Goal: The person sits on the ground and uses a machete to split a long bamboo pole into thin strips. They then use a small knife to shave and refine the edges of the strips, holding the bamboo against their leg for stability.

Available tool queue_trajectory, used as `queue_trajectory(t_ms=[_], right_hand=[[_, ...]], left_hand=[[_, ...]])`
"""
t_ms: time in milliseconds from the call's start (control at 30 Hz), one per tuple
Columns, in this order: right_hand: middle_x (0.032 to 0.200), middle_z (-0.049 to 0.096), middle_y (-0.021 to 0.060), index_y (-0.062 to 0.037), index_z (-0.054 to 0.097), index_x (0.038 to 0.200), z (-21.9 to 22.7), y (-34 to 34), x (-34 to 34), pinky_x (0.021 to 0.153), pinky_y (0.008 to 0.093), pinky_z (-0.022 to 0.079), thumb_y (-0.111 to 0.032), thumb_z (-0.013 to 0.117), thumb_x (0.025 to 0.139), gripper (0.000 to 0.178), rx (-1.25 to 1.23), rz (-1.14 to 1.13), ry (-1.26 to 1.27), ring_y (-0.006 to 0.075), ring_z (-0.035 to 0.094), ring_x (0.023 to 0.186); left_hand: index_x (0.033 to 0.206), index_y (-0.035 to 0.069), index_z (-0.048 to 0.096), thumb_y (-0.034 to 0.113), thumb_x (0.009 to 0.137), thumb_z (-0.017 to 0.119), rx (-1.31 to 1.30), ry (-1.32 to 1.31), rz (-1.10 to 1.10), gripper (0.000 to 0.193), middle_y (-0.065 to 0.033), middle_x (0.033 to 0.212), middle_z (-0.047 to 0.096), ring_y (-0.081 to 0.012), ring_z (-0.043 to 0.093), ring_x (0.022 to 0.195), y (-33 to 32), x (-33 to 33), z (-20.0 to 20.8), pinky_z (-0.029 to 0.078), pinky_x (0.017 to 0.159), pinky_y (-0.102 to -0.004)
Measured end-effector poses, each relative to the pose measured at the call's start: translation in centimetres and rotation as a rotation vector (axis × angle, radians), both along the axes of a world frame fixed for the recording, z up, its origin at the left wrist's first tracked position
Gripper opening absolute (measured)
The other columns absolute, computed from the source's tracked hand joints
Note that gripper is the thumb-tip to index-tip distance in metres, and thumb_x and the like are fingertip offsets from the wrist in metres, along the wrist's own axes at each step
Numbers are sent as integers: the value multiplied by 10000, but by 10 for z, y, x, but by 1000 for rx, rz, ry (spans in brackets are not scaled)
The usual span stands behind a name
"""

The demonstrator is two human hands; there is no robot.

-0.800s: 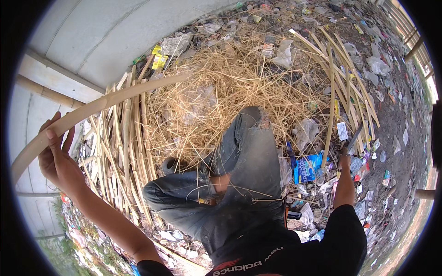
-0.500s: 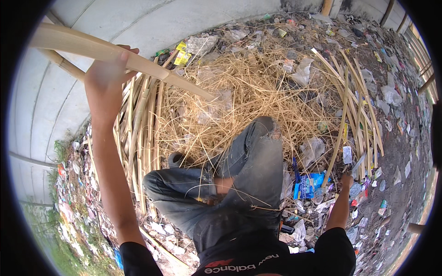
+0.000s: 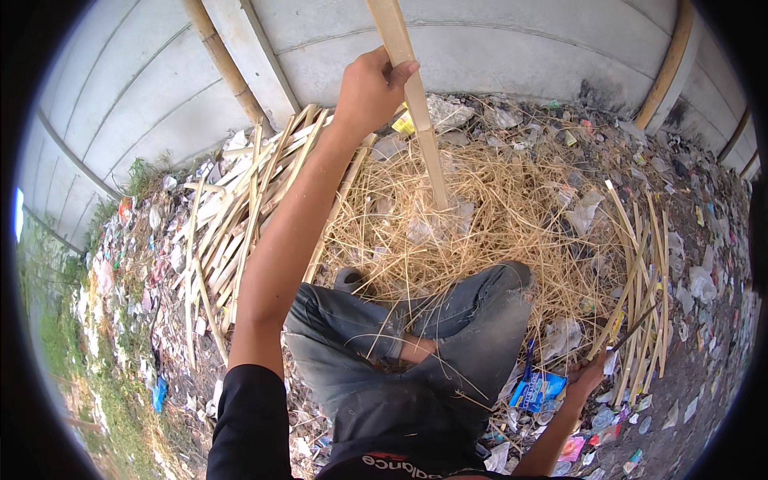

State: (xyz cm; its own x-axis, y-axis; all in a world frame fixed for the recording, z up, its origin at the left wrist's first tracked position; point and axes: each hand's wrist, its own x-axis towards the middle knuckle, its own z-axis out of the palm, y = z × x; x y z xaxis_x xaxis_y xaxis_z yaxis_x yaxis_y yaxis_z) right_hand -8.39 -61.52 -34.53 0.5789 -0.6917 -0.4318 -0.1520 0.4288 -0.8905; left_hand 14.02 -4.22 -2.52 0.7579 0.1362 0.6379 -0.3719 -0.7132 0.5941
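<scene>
Since the earlier frame the bamboo strip (image 3: pixel 428 148) has swung from the left round to the middle of my view, and the left hand (image 3: pixel 372 90) has gone with it; my camera has turned too, so more of the wall (image 3: pixel 512 52) shows. The left fingers are clamped on the strip partway up, thumb on one side. I judge that hold lets one hand steer the whole length, and the arm reaches well out, likely to keep the strip away from the knees. It slants steeply: the top runs out of my picture, and the lower end is over the heap of shavings (image 3: pixel 520 216). Whether it touches them I can't tell.

Low on my right, the right hand (image 3: pixel 588 376) is closed round what looks like a knife (image 3: pixel 638 324), its handle hidden in the grip. The thin blade points outward, away from the body and across the strips on the right (image 3: pixel 652 272), which I take as a way of keeping the edge off the legs.

The crossed legs (image 3: pixel 480 328), in dark jeans, sit between two bundles, with the strips on the left (image 3: pixel 232 232) the larger. I read that spacing as keeping both within reach.
</scene>
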Motion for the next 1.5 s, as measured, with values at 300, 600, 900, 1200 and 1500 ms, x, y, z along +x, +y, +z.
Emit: queue_trajectory(t_ms=[300,600,900,1200,1500], right_hand=[[621,467,35,-29,552,1032,211,227,73,462,300,439,-505,540,1064,477,-86,506,-684,160,480,459],[627,492,5,-44,534,941,164,317,89,436,289,460,-512,475,1094,496,-197,1079,-512,113,500,445],[610,496,23,-39,538,857,233,304,77,437,291,467,-494,476,1097,518,25,1099,-573,117,496,432],[620,496,25,-48,510,881,155,348,82,458,280,439,-503,481,1088,501,-277,1071,-593,125,531,496],[594,469,5,-57,526,893,167,321,91,427,299,450,-574,499,1068,547,133,1185,-231,125,483,424]], left_hand=[[975,-2,738,234,905,799,70,-110,149,253,-168,788,756,-285,728,659,-17,33,11,564,639,-405],[1026,33,780,284,911,792,69,31,172,277,-138,778,770,-235,729,650,-18,32,24,574,656,-373],[1003,12,779,262,899,806,-1,-22,107,272,-141,768,764,-226,716,620,-5,32,13,566,639,-379],[1054,16,782,242,910,793,-8,3,128,268,-142,821,784,-216,743,662,-3,36,11,588,667,-357],[1110,-36,743,209,964,768,-227,118,-57,286,-118,922,787,-160,765,812,41,27,4,627,727,-292]])
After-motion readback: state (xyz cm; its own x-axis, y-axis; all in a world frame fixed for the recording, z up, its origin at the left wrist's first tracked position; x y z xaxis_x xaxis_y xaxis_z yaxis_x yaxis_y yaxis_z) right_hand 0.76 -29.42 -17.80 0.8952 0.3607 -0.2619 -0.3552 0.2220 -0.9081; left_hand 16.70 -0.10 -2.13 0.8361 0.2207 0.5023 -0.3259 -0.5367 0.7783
